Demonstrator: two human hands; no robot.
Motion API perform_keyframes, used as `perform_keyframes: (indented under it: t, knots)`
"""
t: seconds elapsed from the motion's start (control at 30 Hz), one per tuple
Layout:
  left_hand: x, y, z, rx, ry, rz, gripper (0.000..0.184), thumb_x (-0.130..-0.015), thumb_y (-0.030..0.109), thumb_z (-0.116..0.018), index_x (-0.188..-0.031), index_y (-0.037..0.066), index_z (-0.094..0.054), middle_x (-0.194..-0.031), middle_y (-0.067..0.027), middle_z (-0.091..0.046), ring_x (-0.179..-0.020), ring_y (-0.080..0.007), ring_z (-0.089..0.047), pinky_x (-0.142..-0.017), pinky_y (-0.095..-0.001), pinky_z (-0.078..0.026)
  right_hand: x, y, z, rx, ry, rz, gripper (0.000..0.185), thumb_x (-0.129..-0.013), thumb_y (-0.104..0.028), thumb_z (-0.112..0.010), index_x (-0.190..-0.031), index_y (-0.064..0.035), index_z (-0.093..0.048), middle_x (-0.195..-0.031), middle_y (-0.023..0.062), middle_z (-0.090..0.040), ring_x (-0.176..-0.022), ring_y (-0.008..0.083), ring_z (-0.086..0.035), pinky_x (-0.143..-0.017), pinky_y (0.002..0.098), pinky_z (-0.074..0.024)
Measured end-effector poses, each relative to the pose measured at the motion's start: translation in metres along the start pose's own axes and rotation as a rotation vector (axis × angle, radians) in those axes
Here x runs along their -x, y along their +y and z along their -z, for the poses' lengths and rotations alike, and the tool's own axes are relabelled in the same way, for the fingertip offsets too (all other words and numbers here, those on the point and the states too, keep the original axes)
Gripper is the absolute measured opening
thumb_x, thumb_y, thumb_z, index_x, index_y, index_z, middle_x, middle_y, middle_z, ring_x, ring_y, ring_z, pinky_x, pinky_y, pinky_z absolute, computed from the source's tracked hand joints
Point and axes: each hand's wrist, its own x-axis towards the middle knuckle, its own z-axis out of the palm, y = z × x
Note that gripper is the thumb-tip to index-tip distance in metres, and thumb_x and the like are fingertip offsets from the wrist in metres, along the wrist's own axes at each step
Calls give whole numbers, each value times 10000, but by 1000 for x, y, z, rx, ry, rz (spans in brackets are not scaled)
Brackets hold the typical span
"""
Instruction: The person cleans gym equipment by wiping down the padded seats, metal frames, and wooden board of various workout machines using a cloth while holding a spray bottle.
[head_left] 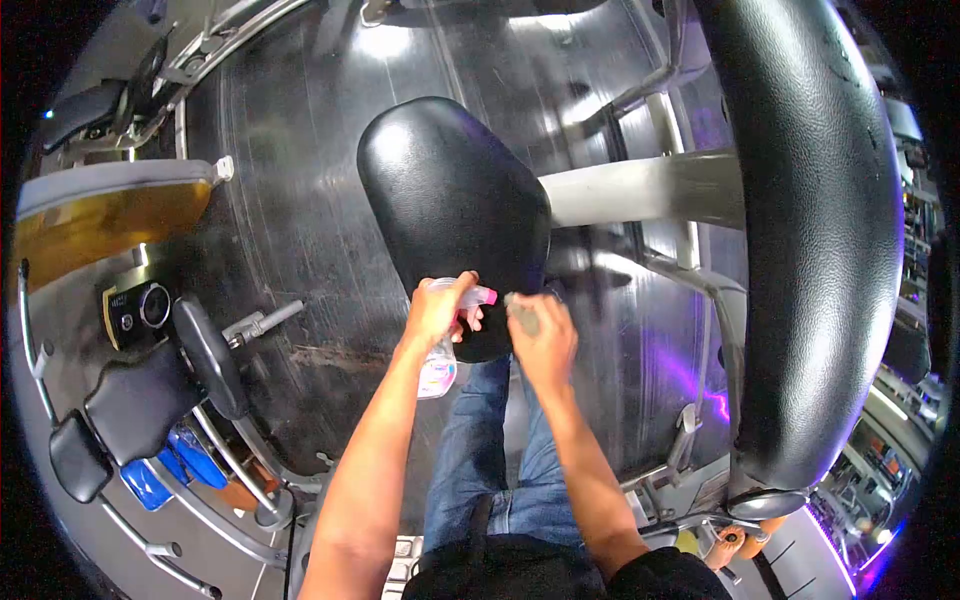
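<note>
My left hand [432, 318] is closed round the neck of a clear spray bottle [437, 378]. The bottle's pink nozzle [490, 296] points right, toward my other hand. Close beside it, my right hand [548, 340] is closed on a crumpled greyish cloth [523, 318], mostly hidden by the fingers. Both hands are above the near end of a black padded seat [450, 190]. A pale metal beam [645, 190] joins this seat to a tall black padded backrest [815, 230] at the right.
Gym machines with black pads [145, 395] stand at the left, near a yellow-sided grey pad [120, 215]. A black speaker-like box [137, 308] is among them. Metal frame legs [690, 280] run below the beam. Dark, shiny flooring [290, 200] surrounds the seat.
</note>
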Motion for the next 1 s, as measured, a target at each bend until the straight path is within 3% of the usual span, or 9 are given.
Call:
perform_keyframes:
  t: [0.23,0.33,0.53,0.77,0.9,1.0]
  knots:
    - [-3,3,0,-25,34,58,454,-952,375,-551,-937,-60,-682,-675,-152,-666,-505,-218,-649,-349,-316,-434,38,2,2,-69,-121,-24,137,-814,-144,-748,-929,-100,-690,-913,75,-636,-859,317,-620,-750,422,-511]
    - [0,7,-1,18,58,68,454,-935,345,-583,-850,-86,-700,-663,-148,-685,-497,-203,-653,-362,-312,-442,9,11,-6,-54,51,-89,144,-865,-137,-707,-971,-66,-642,-932,125,-638,-874,353,-639,-757,423,-499]
    - [-1,6,0,34,48,58,453,-938,348,-576,-867,-84,-694,-661,-151,-678,-516,-215,-665,-365,-322,-453,-35,23,-8,-166,59,-253,157,-946,-179,-643,-1005,-43,-588,-1030,166,-669,-958,377,-653,-798,434,-500]
    - [-2,4,1,41,84,37,459,-937,359,-574,-871,-81,-687,-667,-159,-678,-511,-217,-662,-367,-329,-451,46,4,-8,-220,-33,-263,177,-913,-157,-659,-1045,-61,-592,-1045,148,-646,-991,372,-636,-826,442,-501]
    - [-3,7,3,20,66,47,456,-934,362,-562,-893,-76,-684,-671,-162,-674,-503,-214,-653,-373,-335,-452,44,13,-10,-209,-56,-269,201,-911,-174,-663,-1055,-61,-578,-1050,143,-631,-995,368,-627,-832,440,-497]
    - [-4,8,2,-21,65,75,507,-945,445,-502,-939,-36,-660,-673,-137,-654,-505,-225,-636,-370,-337,-474,11,26,-17,-234,72,-237,190,-972,-245,-599,-1055,-79,-561,-1071,151,-654,-996,395,-624,-808,468,-490]
